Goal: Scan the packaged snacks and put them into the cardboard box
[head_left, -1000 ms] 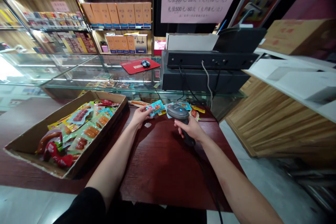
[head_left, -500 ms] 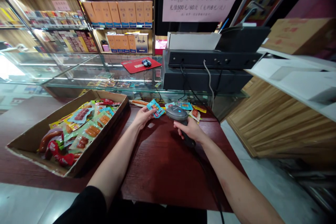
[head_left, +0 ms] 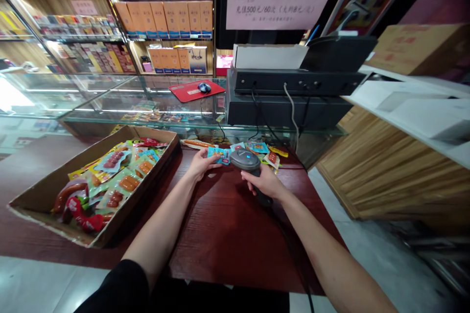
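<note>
A small blue snack packet (head_left: 219,155) is pinched in my left hand (head_left: 200,164), held just over the dark red table (head_left: 223,234). My right hand (head_left: 267,182) is wrapped round the handle of a grey barcode scanner (head_left: 245,158), whose head lies close to the packet's right end. A small blue light shows on top of the scanner. Behind my hands lie several more packets, among them a blue one (head_left: 258,147), a clear one with reddish sausages (head_left: 271,158) and a long wrapped sausage (head_left: 198,144).
An open cardboard box (head_left: 99,239) of packaged sausages stands at left. Behind the table is a glass display counter (head_left: 147,93) with a red mouse pad (head_left: 183,92) and a black cash drawer (head_left: 286,110). The scanner's cable (head_left: 293,249) runs down the table's right side.
The blue packet has turned to lie more level, and my left hand has rotated with it. The scanner has shifted slightly left, nearer the packet's end.
</note>
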A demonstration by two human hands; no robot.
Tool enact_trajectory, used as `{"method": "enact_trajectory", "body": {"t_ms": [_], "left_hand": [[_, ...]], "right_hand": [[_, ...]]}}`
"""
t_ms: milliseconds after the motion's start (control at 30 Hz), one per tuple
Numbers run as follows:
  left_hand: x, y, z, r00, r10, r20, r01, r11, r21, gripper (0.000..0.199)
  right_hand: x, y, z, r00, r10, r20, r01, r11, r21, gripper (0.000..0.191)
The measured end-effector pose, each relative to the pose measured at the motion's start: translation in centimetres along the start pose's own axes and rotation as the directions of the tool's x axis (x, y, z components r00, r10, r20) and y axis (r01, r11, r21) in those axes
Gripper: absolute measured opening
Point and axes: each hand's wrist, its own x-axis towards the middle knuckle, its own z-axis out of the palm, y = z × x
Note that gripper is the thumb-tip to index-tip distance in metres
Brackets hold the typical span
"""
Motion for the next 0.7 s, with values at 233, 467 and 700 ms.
{"method": "enact_trajectory", "body": {"t_ms": [233, 467, 700], "left_hand": [[-0.1, 0.1, 0.0, 1.000, -0.005, -0.004, 0.005, 1.000, -0.002, 0.039], [-0.9, 1.7, 0.2, 0.996, 0.068, -0.065, -0.068, 0.998, -0.009, 0.043], [-6.9, 9.3, -4.3, 0.926, 0.332, -0.178, -0.304, 0.938, 0.169, 0.043]], "right_hand": [[0.1, 0.2, 0.0, 1.000, -0.011, 0.004, 0.011, 1.000, -0.009, 0.029], [0.2, 0.5, -0.2, 0.999, -0.032, -0.004, 0.032, 0.999, -0.017, 0.031], [0.2, 0.6, 0.0, 0.999, -0.038, -0.015, 0.037, 0.997, -0.071, 0.035]]}}
